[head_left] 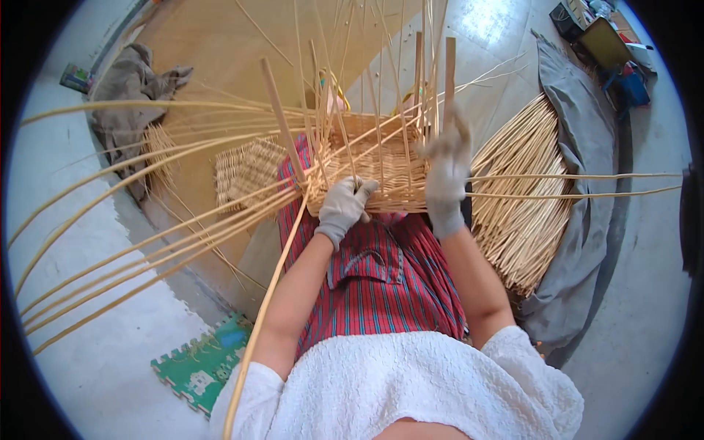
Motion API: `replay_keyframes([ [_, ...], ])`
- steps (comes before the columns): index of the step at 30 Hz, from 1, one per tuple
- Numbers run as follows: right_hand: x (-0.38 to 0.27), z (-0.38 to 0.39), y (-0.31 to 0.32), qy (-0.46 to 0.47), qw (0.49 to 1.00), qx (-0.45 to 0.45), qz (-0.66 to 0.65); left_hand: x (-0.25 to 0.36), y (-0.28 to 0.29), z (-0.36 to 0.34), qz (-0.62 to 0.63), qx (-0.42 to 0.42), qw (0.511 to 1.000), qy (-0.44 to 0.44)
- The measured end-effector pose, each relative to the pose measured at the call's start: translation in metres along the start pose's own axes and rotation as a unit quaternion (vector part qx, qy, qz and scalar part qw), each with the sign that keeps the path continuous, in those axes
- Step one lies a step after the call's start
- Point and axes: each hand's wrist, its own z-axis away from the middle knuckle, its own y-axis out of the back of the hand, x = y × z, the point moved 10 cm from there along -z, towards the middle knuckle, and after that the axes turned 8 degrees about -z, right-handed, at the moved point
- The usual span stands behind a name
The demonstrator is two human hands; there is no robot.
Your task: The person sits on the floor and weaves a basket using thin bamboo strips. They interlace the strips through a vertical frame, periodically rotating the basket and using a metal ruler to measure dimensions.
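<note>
A partly woven wicker basket (396, 183) rests on my lap, with thin upright rods and thicker wooden stakes rising from its sides. My left hand (345, 209), in a pale glove, is closed on the basket's near wall, its thumb over the edge. At the basket's right near corner is my right hand (448, 172), also gloved. Motion smears its fingers, so whether they grip anything does not show. A wooden stake (449, 73) stands just beyond them. Long loose willow rods (147, 253) fan out to the left, and two more reach right from behind my right hand.
A bundle of cut rods (524, 213) lies at right on a grey cloth (590, 191). A flat woven piece (249, 169) is left of the basket, near another grey cloth (136, 88). A green foam mat (198, 367) lies lower left; boxes (609, 44) stand far right.
</note>
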Motion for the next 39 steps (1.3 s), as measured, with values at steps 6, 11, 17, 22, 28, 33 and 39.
replay_keyframes([
  [6,-0.005,0.06,0.072,0.09,0.994,0.061,-0.025,0.027,0.012,-0.006,0.106,0.042,0.992,-0.046],
  [11,-0.012,0.09,0.018,-0.028,0.999,0.015,-0.01,0.059,0.028,-0.016,-0.081,0.165,0.981,-0.066],
  [17,-0.033,0.031,0.139,-0.015,0.991,0.135,-0.007,0.095,0.056,0.052,0.042,0.364,0.866,-0.34],
  [22,-0.026,0.032,0.15,-0.125,0.979,0.117,0.109,0.06,-0.106,-0.006,0.105,-0.177,0.978,0.026],
  [28,-0.046,-0.064,0.011,0.17,0.85,-0.149,0.477,0.067,-0.085,-0.037,-0.095,0.094,0.966,-0.223],
  [33,-0.033,-0.107,0.02,-0.014,0.919,-0.196,0.342,0.066,-0.095,-0.017,0.059,-0.015,0.997,-0.038],
  [39,-0.038,-0.029,0.085,-0.013,0.771,-0.128,0.624,0.066,-0.093,-0.015,0.011,0.02,0.993,-0.118],
])
